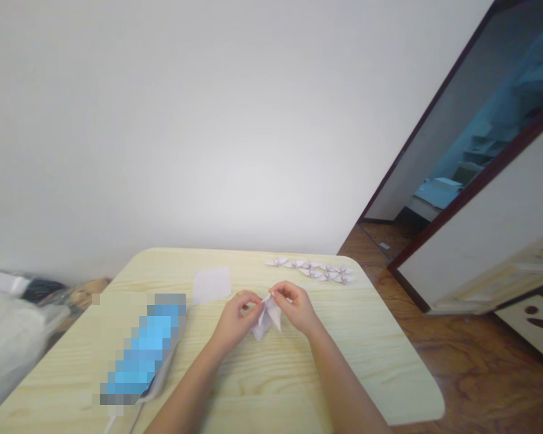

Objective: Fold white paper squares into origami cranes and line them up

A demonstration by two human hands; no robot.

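Note:
Between my two hands, above the middle of the table, is a partly folded piece of white paper [268,319] with pointed flaps hanging down. My left hand [239,316] pinches its upper left edge between thumb and fingers. On the other side, my right hand [295,306] pinches the top right of the same paper. Beyond my left hand a flat white paper sheet [212,284] lies on the table. Several small folded paper pieces [310,269] lie in rows near the far right edge. The fine folds inside my fingers are hidden.
The pale wood-grain table [362,361] has rounded corners and stands against a white wall [235,120]. A blurred-out device with a blue screen [147,346] lies at the left, with a cable [111,424] running toward me. A doorway opens at the right above a brown wooden floor [475,374].

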